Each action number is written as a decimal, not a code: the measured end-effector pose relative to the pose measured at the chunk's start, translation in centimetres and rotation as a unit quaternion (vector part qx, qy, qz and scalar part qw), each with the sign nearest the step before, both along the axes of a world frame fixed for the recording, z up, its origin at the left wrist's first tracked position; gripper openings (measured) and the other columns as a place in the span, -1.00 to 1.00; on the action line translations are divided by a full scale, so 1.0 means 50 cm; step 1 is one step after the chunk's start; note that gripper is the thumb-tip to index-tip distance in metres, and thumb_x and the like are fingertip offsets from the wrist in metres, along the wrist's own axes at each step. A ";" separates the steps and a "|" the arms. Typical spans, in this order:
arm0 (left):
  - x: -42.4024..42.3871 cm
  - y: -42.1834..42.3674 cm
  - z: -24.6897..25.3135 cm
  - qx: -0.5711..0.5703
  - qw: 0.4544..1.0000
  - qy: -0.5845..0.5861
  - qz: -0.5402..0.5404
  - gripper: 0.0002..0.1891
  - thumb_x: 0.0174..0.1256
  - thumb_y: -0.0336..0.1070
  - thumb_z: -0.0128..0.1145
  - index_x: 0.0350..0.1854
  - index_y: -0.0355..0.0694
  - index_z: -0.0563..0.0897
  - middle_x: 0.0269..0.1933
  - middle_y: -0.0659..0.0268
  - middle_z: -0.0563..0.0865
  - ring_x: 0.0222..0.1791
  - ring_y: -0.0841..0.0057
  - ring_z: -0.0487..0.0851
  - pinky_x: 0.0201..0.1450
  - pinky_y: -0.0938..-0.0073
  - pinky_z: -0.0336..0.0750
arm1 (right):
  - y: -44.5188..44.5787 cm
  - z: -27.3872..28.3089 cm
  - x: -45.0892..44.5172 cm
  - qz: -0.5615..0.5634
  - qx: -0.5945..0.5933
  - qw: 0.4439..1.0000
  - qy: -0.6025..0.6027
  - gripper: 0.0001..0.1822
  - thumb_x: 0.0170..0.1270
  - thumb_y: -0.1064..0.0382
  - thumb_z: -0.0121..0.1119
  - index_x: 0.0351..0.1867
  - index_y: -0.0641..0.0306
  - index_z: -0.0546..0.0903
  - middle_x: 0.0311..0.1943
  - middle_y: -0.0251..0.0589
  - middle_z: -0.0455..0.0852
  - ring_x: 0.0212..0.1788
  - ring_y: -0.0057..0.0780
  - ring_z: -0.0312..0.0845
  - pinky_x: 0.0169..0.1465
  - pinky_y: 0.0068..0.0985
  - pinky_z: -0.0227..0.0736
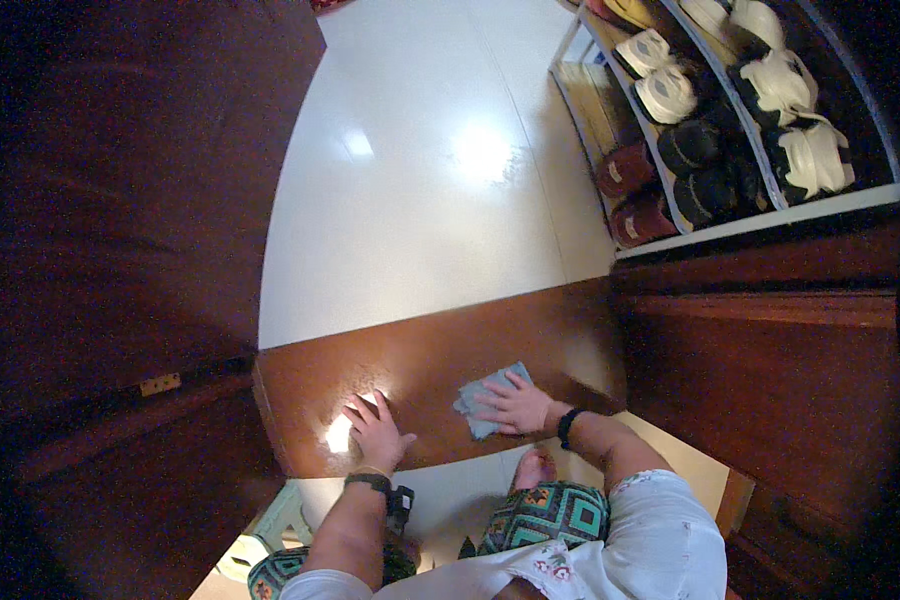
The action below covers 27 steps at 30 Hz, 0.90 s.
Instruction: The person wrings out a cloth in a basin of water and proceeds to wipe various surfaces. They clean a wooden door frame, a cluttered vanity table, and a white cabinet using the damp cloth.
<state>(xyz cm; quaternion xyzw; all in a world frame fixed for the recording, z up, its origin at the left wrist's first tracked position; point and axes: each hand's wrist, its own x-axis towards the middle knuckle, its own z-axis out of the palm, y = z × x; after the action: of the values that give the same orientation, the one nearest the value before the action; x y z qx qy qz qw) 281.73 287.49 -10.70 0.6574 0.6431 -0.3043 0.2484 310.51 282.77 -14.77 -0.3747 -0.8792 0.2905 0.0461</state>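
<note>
A broad brown wooden door threshold [435, 360] spans the doorway in front of me. My right hand [521, 407] lies flat on a grey-blue cloth [482, 426], fingers spread, pressing it against the wood towards the right side. Further left, my left hand [379, 437] rests palm down on the bare wood with its fingers apart and nothing in it. Bright reflected light shows around its fingertips. A black band [568, 427] circles my right wrist, and a dark watch-like device [399, 504] is on the left.
Dark wooden door panels [142, 187] stand on the left, with a metal hinge [160, 385]. Another dark wooden panel [765, 375] is on the right. Beyond the threshold are pale floor tiles [420, 187] and a rack of shoes [750, 196]. A light green plastic stool [281, 517] is at lower left.
</note>
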 end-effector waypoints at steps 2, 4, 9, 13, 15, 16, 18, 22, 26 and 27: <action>0.016 -0.017 -0.002 -0.018 1.000 -0.021 0.014 0.13 -0.20 0.09 0.38 0.37 -0.15 -0.09 0.34 -0.26 -0.23 0.31 -0.32 -0.21 0.19 -0.20 0.11 | 0.084 0.007 0.028 0.002 0.020 0.998 -0.061 -0.49 0.06 0.09 0.09 0.13 -0.06 0.40 0.29 -0.15 0.18 0.34 -0.15 0.00 0.26 0.12 -0.10; 0.021 -0.008 -0.008 -0.033 0.999 -0.015 0.003 0.11 -0.17 0.08 0.37 0.37 -0.14 -0.10 0.33 -0.27 -0.23 0.31 -0.32 -0.21 0.20 -0.19 0.09 | 0.174 -0.023 0.057 -0.170 0.085 0.970 -0.153 -0.54 0.13 0.27 -0.02 0.13 0.02 0.39 0.21 -0.12 0.30 0.25 -0.11 0.16 0.22 0.01 0.06; -0.090 0.083 -0.014 -0.191 0.903 -0.323 0.208 -0.05 -0.04 -0.03 0.30 0.33 -0.34 0.03 0.31 -0.20 0.10 0.32 0.01 0.14 0.29 0.29 0.17 | 0.364 0.067 0.044 -0.554 -0.204 0.802 -0.089 -0.67 0.23 0.21 -0.05 0.02 0.22 0.44 -0.13 0.08 0.55 -0.12 -0.04 0.47 -0.06 -0.27 0.38; -0.107 0.182 0.157 -0.029 0.950 -0.238 0.200 -0.38 0.10 -0.12 0.15 0.18 -0.36 0.32 0.13 -0.09 0.44 0.15 0.11 0.41 0.19 0.30 0.28 | 0.266 0.140 0.114 -0.456 -0.221 0.858 -0.090 -0.51 0.10 0.22 0.08 0.13 0.08 0.40 -0.13 0.08 0.57 -0.06 0.00 0.48 -0.05 -0.23 0.42; -0.142 0.168 0.246 0.028 0.944 -0.234 0.231 -0.46 0.11 -0.11 0.14 0.10 -0.30 0.41 -0.01 -0.02 0.57 0.02 0.14 0.52 0.09 0.31 0.36 | 0.186 0.283 0.111 -0.488 -0.293 0.816 -0.094 -0.45 0.08 0.19 0.10 0.18 0.03 0.36 -0.15 0.07 0.59 -0.12 -0.01 0.52 -0.08 -0.23 0.44; -0.148 0.148 0.272 0.027 0.933 -0.255 0.253 -0.49 0.10 -0.11 0.15 0.07 -0.29 0.43 -0.07 0.02 0.61 -0.03 0.15 0.55 0.05 0.31 0.39 | 0.113 0.295 0.148 -0.493 -0.283 0.815 -0.111 -0.43 0.07 0.13 0.13 0.18 0.04 0.36 -0.20 0.07 0.62 -0.18 -0.04 0.56 -0.12 -0.22 0.45; -0.150 0.111 0.364 0.005 0.930 -0.246 0.273 -0.51 0.09 -0.10 0.15 0.03 -0.29 0.47 -0.23 0.06 0.67 -0.13 0.18 0.60 -0.02 0.33 0.43 | -0.024 0.353 0.188 -0.529 -0.307 0.789 -0.063 -0.55 0.08 0.08 0.13 0.04 0.14 0.49 -0.22 0.06 0.63 -0.21 -0.09 0.58 -0.15 -0.28 0.47; -0.180 -0.014 0.526 -0.085 0.929 -0.241 0.268 -0.49 0.10 0.01 0.08 -0.03 -0.32 0.52 -0.05 -0.08 0.57 0.01 0.11 0.52 0.08 0.30 0.37 | -0.235 0.458 0.220 -0.658 -0.445 0.603 -0.079 -0.52 0.07 -0.09 0.09 -0.14 0.27 0.57 -0.23 -0.01 0.65 -0.18 -0.11 0.57 -0.11 -0.25 0.45; -0.143 -0.026 0.814 -0.094 0.921 -0.257 0.276 -0.45 0.07 -0.02 0.14 0.00 -0.37 0.50 -0.17 0.00 0.64 -0.14 0.25 0.60 -0.06 0.39 0.45 | -0.317 0.483 0.253 -0.668 -0.484 0.559 0.084 -0.75 0.19 0.16 0.09 -0.28 0.34 0.55 -0.42 -0.22 0.59 -0.43 -0.42 0.50 -0.33 -0.43 0.43; -0.149 -0.040 0.843 -0.100 0.907 -0.281 0.297 -0.46 0.07 -0.03 0.15 0.01 -0.37 0.50 -0.19 0.02 0.64 -0.18 0.30 0.61 -0.08 0.40 0.45 | -0.267 0.546 0.240 -0.653 -0.468 0.586 0.101 -0.74 0.21 0.15 0.08 -0.29 0.35 0.54 -0.42 -0.23 0.59 -0.44 -0.43 0.50 -0.34 -0.45 0.43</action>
<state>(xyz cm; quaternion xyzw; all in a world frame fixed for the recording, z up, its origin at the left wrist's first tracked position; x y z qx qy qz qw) 274.26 285.48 31.47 0.4658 0.6786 -0.0816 0.5621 322.52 269.44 12.53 -0.7864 -0.1301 0.5897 0.1301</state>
